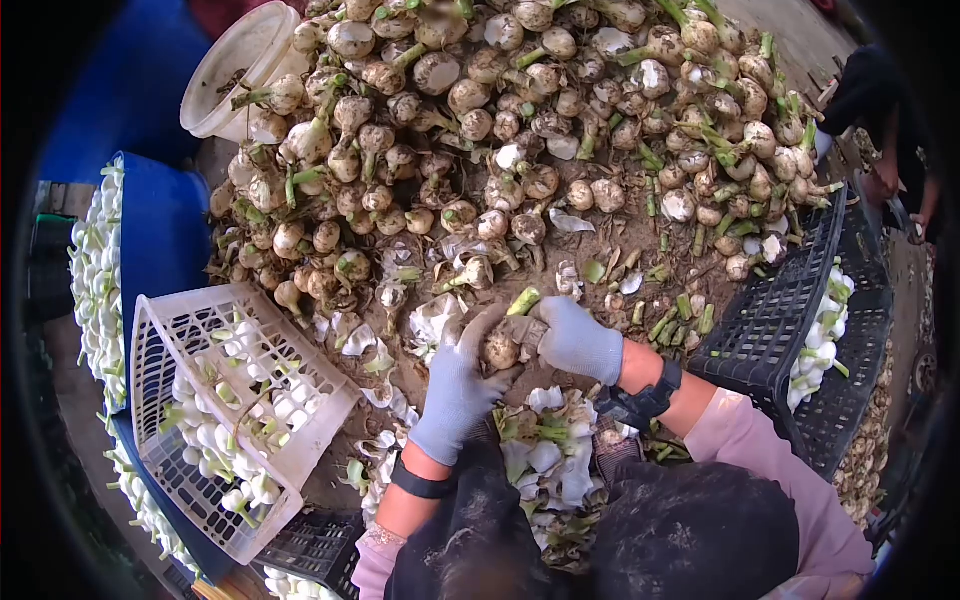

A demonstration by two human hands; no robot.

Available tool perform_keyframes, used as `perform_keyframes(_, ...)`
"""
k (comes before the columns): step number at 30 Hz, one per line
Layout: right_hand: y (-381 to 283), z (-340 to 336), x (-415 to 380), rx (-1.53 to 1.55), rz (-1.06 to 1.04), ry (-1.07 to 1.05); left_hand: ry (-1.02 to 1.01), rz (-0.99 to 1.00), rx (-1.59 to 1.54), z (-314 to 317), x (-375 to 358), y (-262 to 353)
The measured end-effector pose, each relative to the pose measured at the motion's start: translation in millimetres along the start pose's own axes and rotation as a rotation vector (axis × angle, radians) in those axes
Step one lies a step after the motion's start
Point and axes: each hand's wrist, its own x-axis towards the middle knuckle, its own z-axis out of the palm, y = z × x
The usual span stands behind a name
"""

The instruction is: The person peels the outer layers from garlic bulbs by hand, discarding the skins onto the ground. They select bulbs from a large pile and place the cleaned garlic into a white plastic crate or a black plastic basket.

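Note:
My left hand (455, 385), in a grey-white work glove with dirty fingertips, is closed around a soiled garlic bulb (500, 350). A short green stem (523, 301) sticks up just above that bulb, between the hands. My right hand (580, 342), gloved alike, has its fingers curled in against the bulb's right side and stem; its fingertips are partly hidden. Beneath the hands, between my knees, lies a heap of peeled white and green skins (545, 455). Loose papery skins (432, 325) lie left of the bulb.
A large pile of dirty garlic bulbs (470, 100) spreads ahead. Peeled bulbs fill a tilted white crate (145, 370) at left and a black crate (765, 330) at right. A white bucket (205, 90) lies tipped at upper left. Another person's hand (885, 175) shows at far right.

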Motion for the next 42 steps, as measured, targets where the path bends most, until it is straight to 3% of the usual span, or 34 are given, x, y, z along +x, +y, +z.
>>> perform_keyframes(2,9,5,-5,-0.002,-0.005,0.003,-0.003,0.029,0.025,0,-1,4)
perform_keyframes(4,13,6,-8,0.369,0.051,-0.037,0.001,0.056,0.047,1,-3,2)
perform_keyframes(5,17,6,-10,0.325,-0.036,-0.059,0.018,0.050,-0.010,4,-4,-4)
perform_keyframes(8,9,9,-16,0.349,0.007,0.005,0.036,0.079,-0.007,3,-3,1)
perform_keyframes(10,2,6,-20,0.399,0.044,-0.017,0.044,-0.063,-0.349,5,-4,-5)
perform_keyframes(12,3,7,-20,0.323,-0.074,-0.033,0.006,-0.056,-0.320,4,-7,-7)
perform_keyframes(16,1,6,-19,0.295,0.098,-0.002,0.035,0.112,-0.076,0,-10,-6)
perform_keyframes(17,22,20,-4,0.163,-0.329,0.206,0.043,-0.125,-0.575,0,-11,0)
perform_keyframes(18,46,22,-2,0.166,-0.324,0.206,0.048,-0.370,-1.071,0,-13,4)
perform_keyframes(19,41,20,-6,-0.169,-0.391,0.325,-0.019,-0.408,-1.388,-3,-17,-4)
perform_keyframes(20,31,17,-10,-0.508,-0.455,0.438,0.062,-0.413,-1.456,1,-13,1)
perform_keyframes(22,22,17,-11,-0.453,-0.522,0.448,0.137,-0.504,-1.586,4,-8,5)
perform_keyframes(25,27,17,-3,-0.193,-0.604,0.452,0.001,-0.417,-1.346,1,-14,-5)
perform_keyframes(27,11,9,-7,0.245,-0.278,0.046,0.004,-0.381,-1.059,3,-11,2)
perform_keyframes(29,23,13,2,0.237,-0.249,0.062,-0.024,-0.463,-0.947,-4,-8,3)
perform_keyframes(30,30,15,5,0.221,-0.199,0.087,-0.142,-0.582,-0.963,-11,-12,-9)
perform_keyframes(32,21,17,-4,0.248,-0.155,0.027,0.187,-0.328,-0.793,-2,-7,-16)
perform_keyframes(33,22,22,-7,0.337,-0.169,-0.031,0.284,-0.455,-0.835,-4,-2,-23)
perform_keyframes(34,22,26,-10,0.424,-0.183,-0.089,0.288,-0.454,-0.835,-10,-2,-15)
perform_keyframes(37,20,28,-13,0.321,-0.211,-0.091,0.058,0.011,-0.069,-17,-6,-2)
perform_keyframes(38,21,27,-11,0.246,-0.274,-0.090,0.010,-0.011,-0.051,-16,-6,-6)
perform_keyframes(40,17,26,-10,0.100,-0.269,-0.056,-0.078,-0.451,-0.731,-15,-7,-18)
perform_keyframes(41,7,19,-12,-0.284,-0.275,0.094,0.015,-0.342,-0.809,-14,-9,-17)
perform_keyframes(42,2,13,-12,-0.670,-0.271,0.242,0.091,-0.432,-0.970,-15,-13,-15)
